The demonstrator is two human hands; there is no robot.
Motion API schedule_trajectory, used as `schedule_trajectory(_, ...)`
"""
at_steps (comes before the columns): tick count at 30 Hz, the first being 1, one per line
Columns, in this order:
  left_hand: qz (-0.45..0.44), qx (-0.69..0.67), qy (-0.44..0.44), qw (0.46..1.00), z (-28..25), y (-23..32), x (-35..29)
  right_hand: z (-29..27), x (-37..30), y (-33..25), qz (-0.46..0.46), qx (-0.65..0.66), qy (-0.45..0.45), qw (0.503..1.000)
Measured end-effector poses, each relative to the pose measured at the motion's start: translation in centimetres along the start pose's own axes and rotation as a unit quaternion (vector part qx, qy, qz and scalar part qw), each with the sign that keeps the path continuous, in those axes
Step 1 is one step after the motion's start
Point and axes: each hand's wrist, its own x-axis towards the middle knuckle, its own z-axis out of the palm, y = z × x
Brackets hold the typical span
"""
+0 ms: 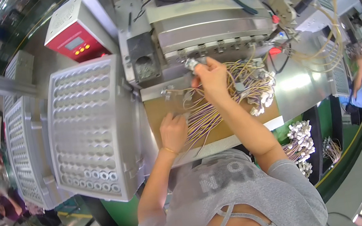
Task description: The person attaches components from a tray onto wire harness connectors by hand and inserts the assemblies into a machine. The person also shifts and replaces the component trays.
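Note:
A bundle of yellow and purple wires [204, 118] with white connectors [261, 103] at its right end lies across a brown board [156, 109] in front of me. My right hand [213, 77] reaches over the wires toward the metal fixture [216, 33], fingers pinched at a small silvery-white piece [191, 63] whose exact kind is unclear. Closed at the left end of the bundle is my left hand [174, 132]; whatever its fingertips grip is hidden and slightly blurred. Small connector ends [168, 93] lie just beyond it.
Left of the board stands a grey rack of round holes [89, 126], with a red and white control box [80, 34] behind. A dark bin of small parts [145, 64] sits beside the fixture. Blue-handled pliers [241, 1] rest on top. More harnesses [300, 142] hang at lower right.

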Motion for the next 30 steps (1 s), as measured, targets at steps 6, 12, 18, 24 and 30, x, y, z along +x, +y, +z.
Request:
schedule_trajectory(6, -0.018, -0.078, 0.045, 0.996, -1.4, 0.2, 0.7, 0.5, -0.3, -0.1, 0.013, -0.03, -0.019, 0.999)
schedule_trajectory(12, -0.23, -0.42, 0.064, 0.876, -1.4, 0.5, 0.4, 2.8, -0.1, 0.3, 0.018, 0.174, 0.057, 0.983)
schedule_trajectory(18, -0.271, -0.515, 0.071, 0.81, -3.2, 1.4, 0.5, -2.8, -0.1, -0.9, -0.382, -0.444, -0.087, 0.806)
schedule_trajectory(24, -0.259, -0.584, 0.085, 0.764, -3.8, 2.2, 1.8, -4.2, -3.8, -1.8, -0.194, -0.379, -0.312, 0.849)
schedule_trajectory(30, 0.053, -0.091, 0.203, 0.973, -6.6, 2.4, 1.6, -3.4, -4.1, 0.0, -0.16, -0.372, -0.382, 0.831)
